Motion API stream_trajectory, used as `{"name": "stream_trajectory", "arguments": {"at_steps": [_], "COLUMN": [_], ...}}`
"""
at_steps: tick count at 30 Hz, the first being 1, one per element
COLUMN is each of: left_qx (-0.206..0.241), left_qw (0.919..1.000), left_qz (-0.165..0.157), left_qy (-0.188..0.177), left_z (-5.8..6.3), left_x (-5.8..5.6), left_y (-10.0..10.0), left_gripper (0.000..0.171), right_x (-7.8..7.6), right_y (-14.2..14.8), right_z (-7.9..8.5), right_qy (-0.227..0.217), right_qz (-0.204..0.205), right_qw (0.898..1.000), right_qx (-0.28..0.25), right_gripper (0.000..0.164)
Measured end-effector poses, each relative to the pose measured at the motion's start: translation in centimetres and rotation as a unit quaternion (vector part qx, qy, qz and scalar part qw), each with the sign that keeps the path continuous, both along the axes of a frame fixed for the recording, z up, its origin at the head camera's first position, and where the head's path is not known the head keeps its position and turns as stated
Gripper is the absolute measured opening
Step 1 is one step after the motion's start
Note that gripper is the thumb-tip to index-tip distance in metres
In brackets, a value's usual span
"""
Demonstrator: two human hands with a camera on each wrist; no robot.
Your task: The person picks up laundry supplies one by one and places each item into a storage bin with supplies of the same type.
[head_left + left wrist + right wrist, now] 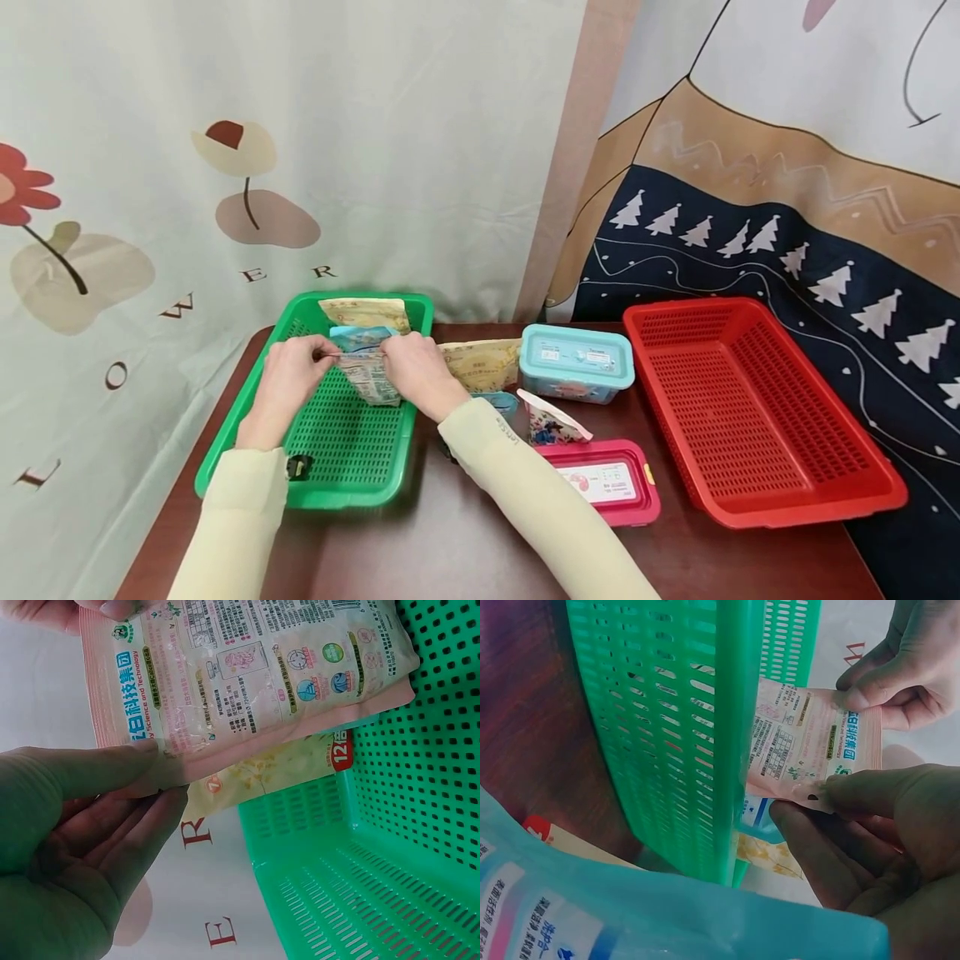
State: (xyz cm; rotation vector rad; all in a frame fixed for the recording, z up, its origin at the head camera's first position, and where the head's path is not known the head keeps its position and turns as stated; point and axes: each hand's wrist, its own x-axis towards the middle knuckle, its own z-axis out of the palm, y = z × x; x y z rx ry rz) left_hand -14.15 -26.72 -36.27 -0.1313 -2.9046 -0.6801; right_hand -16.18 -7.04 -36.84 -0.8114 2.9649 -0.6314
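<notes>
In the far half of the green basket (341, 454), here hangs the pink-edged pouch (372, 383) before the blue packet (360, 336), each grip, left hand (290, 377) and right hand (422, 373), pinching a top corner, and matching both sides' height should help it stand without slumping.

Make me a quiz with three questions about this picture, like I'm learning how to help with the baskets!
1. True or false: the left hand and the right hand both pinch the pink printed pouch.

2. Pick one. Where is the yellow pouch just behind it?
A) In the red basket
B) In the green basket
C) On top of a box lid

3. Count: how many lidded boxes stand on the table?

Key:
1. True.
2. B.
3. Two: the turquoise box and the pink box.
</notes>
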Motion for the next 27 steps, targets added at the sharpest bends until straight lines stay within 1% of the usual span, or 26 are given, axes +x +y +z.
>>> {"name": "stream_trajectory", "arguments": {"at_steps": [5,7,9,10,12,14,15,18,23,27], "left_qx": [0.002,0.003,0.002,0.000,-0.006,-0.010,-0.011,-0.003,0.025,0.050], "left_qw": [1.0000,1.0000,1.0000,0.9999,0.9998,0.9997,0.9997,0.9996,0.9977,0.9936], "left_qz": [-0.001,0.000,-0.001,-0.001,-0.003,-0.012,-0.016,-0.028,-0.034,-0.044], "left_qy": [0.001,-0.001,-0.008,-0.012,-0.019,-0.017,-0.012,0.011,0.053,0.091], "left_z": [-0.1,-0.1,0.0,0.1,0.3,0.6,0.7,1.3,2.3,3.0], "left_x": [0.0,0.1,0.3,0.4,0.7,1.0,1.2,1.9,3.3,4.2], "left_y": [0.1,0.2,0.2,0.2,0.3,0.6,0.8,1.3,2.7,4.1], "left_gripper": [0.009,0.011,0.017,0.021,0.031,0.039,0.041,0.044,0.044,0.040], "right_x": [0.2,0.3,0.6,0.7,1.1,1.6,1.9,2.9,4.7,5.9], "right_y": [0.2,0.2,0.3,0.3,0.5,0.9,1.2,2.4,5.2,7.5], "right_z": [0.1,0.1,0.1,0.2,0.4,0.8,1.0,1.9,3.2,3.6], "right_qy": [0.000,0.006,0.018,0.023,0.030,0.030,0.028,0.019,0.011,0.012], "right_qz": [-0.002,0.000,0.000,0.000,-0.004,-0.012,-0.018,-0.027,-0.039,-0.057], "right_qw": [1.000,1.000,1.000,1.000,0.999,0.999,0.999,0.999,0.997,0.993], "right_qx": [0.001,0.003,0.008,0.010,0.011,0.007,0.001,-0.024,-0.069,-0.107], "right_gripper": [0.035,0.027,0.019,0.018,0.028,0.038,0.043,0.049,0.052,0.051]}}
